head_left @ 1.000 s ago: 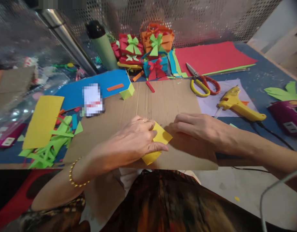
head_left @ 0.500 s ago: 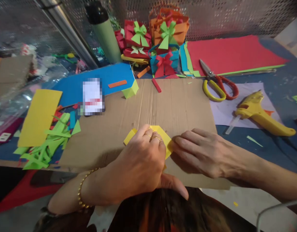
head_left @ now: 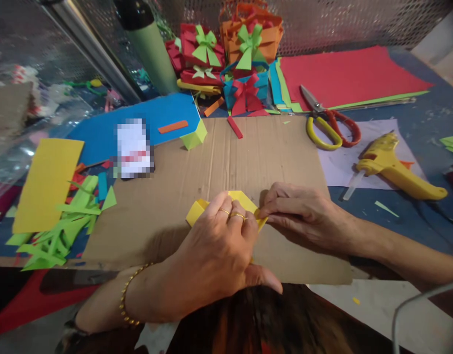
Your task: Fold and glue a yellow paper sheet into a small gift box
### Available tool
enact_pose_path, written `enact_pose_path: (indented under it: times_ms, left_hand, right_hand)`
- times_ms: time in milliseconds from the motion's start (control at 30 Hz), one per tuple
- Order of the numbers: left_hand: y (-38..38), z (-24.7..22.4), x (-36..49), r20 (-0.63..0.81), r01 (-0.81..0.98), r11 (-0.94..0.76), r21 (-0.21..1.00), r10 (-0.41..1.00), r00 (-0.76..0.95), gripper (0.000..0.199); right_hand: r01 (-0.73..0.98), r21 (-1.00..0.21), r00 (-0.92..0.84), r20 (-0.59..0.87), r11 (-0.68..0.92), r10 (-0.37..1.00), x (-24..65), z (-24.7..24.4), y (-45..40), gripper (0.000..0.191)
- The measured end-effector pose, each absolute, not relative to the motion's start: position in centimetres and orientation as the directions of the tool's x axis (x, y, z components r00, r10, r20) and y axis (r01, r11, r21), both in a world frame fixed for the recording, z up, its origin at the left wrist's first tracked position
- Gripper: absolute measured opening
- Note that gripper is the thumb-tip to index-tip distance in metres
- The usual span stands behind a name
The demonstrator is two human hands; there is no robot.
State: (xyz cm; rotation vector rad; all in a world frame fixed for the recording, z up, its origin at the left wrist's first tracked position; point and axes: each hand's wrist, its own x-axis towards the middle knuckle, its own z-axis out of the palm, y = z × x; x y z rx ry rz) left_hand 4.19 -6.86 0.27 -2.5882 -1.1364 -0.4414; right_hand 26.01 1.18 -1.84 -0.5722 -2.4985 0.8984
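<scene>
A folded piece of yellow paper [head_left: 244, 199] lies on the cardboard sheet [head_left: 226, 157], partly hidden beneath my left hand [head_left: 221, 246]. The fingers of that hand are curled over the paper and hold it down, while the thumb sticks out toward my body. My right hand [head_left: 303, 214] pinches the paper's right corner between thumb and fingers, and this corner is bent upward. At the left end a flap of the paper stands up. Two rings and a bead bracelet are on my left hand and wrist.
Scissors [head_left: 324, 129] and a yellow glue gun [head_left: 392, 167] lie to the right. Behind are red paper sheets [head_left: 347, 76], small paper bags with bows [head_left: 244, 93] and a green bottle [head_left: 152, 54]. Green paper scraps [head_left: 78, 206], yellow card [head_left: 47, 182] and a phone [head_left: 133, 147] are left.
My right hand has drawn its fingers into a pinch and lifted the paper's right corner. The left hand stays pressed on the paper. The view has shifted slightly.
</scene>
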Motion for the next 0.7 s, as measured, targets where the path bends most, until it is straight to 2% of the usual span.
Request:
enact_pose_path:
  times_ms: [133,233,433,600,700]
  left_hand:
    - [-6.8,0.9,3.7,0.334,0.724,-0.686,-0.07,0.668,0.665,0.096]
    - [-6.7,1.2,3.4,0.327,0.705,-0.708,-0.034,0.659,0.677,0.092]
    - [-6.6,1.3,3.2,0.327,0.693,-0.718,-0.065,0.641,0.694,0.091]
    - [-6.6,1.7,2.7,0.288,0.679,-0.734,-0.021,0.646,0.707,0.086]
    - [-6.5,1.9,2.6,0.261,0.666,-0.746,-0.022,0.639,0.724,0.083]
  right_hand:
    - [0.258,-0.734,-0.822,0.176,0.629,0.542,25.8,-1.5,1.3,0.027]
    - [0.278,-0.739,-0.819,0.151,0.614,0.553,25.6,-1.3,1.4,0.024]
    - [0.338,-0.744,-0.815,0.076,0.577,0.574,25.2,-1.3,1.7,0.023]
    - [0.336,-0.742,-0.797,0.106,0.581,0.595,25.2,-1.4,1.6,0.019]
    - [0.358,-0.697,-0.779,0.145,0.622,0.61,25.3,-1.6,1.2,0.015]
